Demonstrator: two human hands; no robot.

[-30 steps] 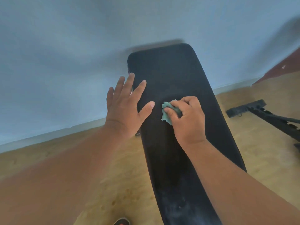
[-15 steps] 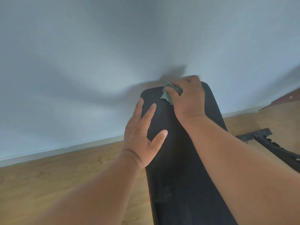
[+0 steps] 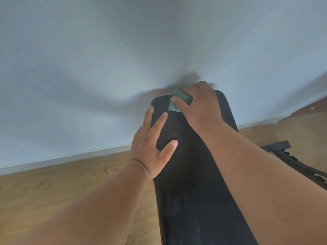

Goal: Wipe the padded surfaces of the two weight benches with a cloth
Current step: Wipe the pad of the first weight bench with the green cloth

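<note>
While we hold the green cloth [image 3: 178, 101] bunched small, we judge the chief risk to be a skipped margin: the wad covers only a narrow strip of the black bench pad [image 3: 194, 174], so the pad's edges and its rounded top end could go unwiped.

Second risk, by our judgement: the cloth sits at the very top edge of the pad, upper centre of the frame, close to the pale wall [image 3: 106, 68]. A push too far could carry it over the end and knock our knuckles on that wall.

Third risk: pale smudges show on the pad at lower centre, and these would remain if we never wipe low enough to reach them.

Item, right hand [image 3: 200, 105]: upper centre, fingers curled round the cloth, pressing it on the pad; the cloth shows at the hand's left side, under thumb and fingers.

Item, left hand [image 3: 152, 149]: centre frame, below and left of the cloth, fingers straight and spread, flat on the pad's left edge, holding nothing.

Item, second frame piece, dark metal [image 3: 292, 160]: right edge, on the wooden floor [image 3: 70, 191]; no second pad in view.
</note>
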